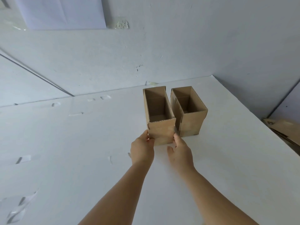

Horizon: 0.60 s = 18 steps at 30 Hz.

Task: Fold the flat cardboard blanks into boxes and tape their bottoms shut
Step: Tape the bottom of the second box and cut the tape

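Two brown cardboard boxes stand upright and open-topped side by side on the white table. The nearer, left box has my hands at its front corners. My left hand touches its lower left edge with the fingers reaching round the side. At the lower right edge my right hand lies against the box with the fingers extended, thumb out over the table. The right box stands just behind and beside it, almost touching, with clear tape along its left side.
Flat brown cardboard blanks lie past the table's right edge. White walls close the back and right. Bits of clear tape stick to the table on the left, and a white sheet hangs on the wall.
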{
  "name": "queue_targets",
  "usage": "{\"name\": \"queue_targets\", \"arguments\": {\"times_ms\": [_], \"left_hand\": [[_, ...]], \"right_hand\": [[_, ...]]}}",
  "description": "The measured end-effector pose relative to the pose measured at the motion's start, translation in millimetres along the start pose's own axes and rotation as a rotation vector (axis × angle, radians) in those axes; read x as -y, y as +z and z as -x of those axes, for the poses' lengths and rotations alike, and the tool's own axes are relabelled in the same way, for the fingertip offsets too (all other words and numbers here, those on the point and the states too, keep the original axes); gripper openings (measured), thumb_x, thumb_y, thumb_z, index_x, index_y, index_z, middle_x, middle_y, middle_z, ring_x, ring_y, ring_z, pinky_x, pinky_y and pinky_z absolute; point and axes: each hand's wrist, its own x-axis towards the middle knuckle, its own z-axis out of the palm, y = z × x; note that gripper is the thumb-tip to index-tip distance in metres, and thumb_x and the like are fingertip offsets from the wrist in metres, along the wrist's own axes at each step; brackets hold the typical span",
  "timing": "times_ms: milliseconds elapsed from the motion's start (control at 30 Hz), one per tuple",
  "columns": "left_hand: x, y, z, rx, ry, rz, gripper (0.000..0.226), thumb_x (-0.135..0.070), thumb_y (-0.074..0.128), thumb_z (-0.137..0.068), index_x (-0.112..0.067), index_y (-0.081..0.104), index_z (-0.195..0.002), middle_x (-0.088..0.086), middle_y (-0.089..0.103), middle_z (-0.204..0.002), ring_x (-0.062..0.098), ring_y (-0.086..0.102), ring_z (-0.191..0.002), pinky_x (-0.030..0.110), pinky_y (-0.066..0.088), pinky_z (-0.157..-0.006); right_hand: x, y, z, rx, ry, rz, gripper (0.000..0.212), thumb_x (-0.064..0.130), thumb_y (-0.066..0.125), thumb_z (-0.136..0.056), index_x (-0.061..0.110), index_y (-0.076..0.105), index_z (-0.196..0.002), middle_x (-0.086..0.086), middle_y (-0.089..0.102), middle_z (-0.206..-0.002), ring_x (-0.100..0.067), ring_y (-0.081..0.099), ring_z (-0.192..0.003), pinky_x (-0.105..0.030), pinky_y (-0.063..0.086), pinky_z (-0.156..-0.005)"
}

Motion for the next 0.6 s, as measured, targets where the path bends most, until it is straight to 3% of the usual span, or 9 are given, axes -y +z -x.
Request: {"name": "queue_targets", "arguments": {"times_ms": [100, 167, 233, 367, 467, 600], "left_hand": [[0, -1, 0, 0.027, 0.012, -0.009, 0.02, -0.017, 0.046, -0.094, -0.022, 0.065, -0.095, 0.0, 0.07, -0.086, 0.021, 0.061, -0.081, 0.034, 0.05, -0.072], [0, -3, 2, 0.087, 0.02, -0.043, 0.025, -0.018, 0.045, -0.096, -0.021, 0.063, -0.114, 0.0, 0.07, -0.099, 0.02, 0.063, -0.092, 0.031, 0.052, -0.077], [1, -8, 7, 0.174, 0.03, -0.131, 0.034, -0.017, 0.044, -0.096, -0.02, 0.052, -0.129, 0.002, 0.066, -0.113, 0.022, 0.06, -0.104, 0.031, 0.05, -0.083], [7, -27, 28, 0.313, 0.139, -0.438, 0.043, -0.018, 0.044, -0.098, -0.015, 0.034, -0.14, 0.0, 0.047, -0.138, 0.022, 0.048, -0.123, 0.03, 0.04, -0.088], [20, -46, 47, 0.308, 0.268, -0.611, 0.05, -0.022, 0.046, -0.098, -0.015, 0.029, -0.145, -0.001, 0.041, -0.143, 0.02, 0.039, -0.131, 0.03, 0.034, -0.103], [48, -78, 72, 0.261, 0.328, -0.697, 0.055, -0.027, 0.048, -0.097, -0.014, 0.026, -0.146, -0.001, 0.041, -0.142, 0.018, 0.032, -0.136, 0.03, 0.028, -0.109]], "right_hand": [[1, -2, -2, 0.02, -0.01, 0.051, 0.059, 0.017, 0.051, -0.096, 0.013, 0.025, -0.149, -0.002, 0.037, -0.15, -0.019, 0.037, -0.137, -0.023, 0.031, -0.107], [2, -3, -1, 0.038, -0.014, 0.075, 0.061, 0.02, 0.051, -0.097, 0.013, 0.022, -0.15, -0.002, 0.033, -0.153, -0.019, 0.033, -0.139, -0.024, 0.029, -0.109], [2, -3, 2, 0.07, -0.014, 0.107, 0.062, 0.022, 0.049, -0.097, 0.013, 0.018, -0.15, -0.003, 0.03, -0.154, -0.02, 0.031, -0.14, -0.025, 0.03, -0.109], [2, -5, 20, 0.17, -0.046, 0.309, 0.064, 0.026, 0.042, -0.099, 0.009, 0.009, -0.151, -0.005, 0.017, -0.158, -0.021, 0.022, -0.144, -0.03, 0.027, -0.112], [9, -6, 42, 0.248, -0.142, 0.506, 0.063, 0.032, 0.036, -0.1, 0.008, 0.008, -0.151, -0.006, 0.013, -0.159, -0.022, 0.015, -0.145, -0.032, 0.022, -0.116], [30, 3, 75, 0.313, -0.245, 0.627, 0.059, 0.035, 0.034, -0.1, 0.01, 0.015, -0.149, -0.004, 0.02, -0.156, -0.023, 0.017, -0.144, -0.035, 0.022, -0.114]]}}
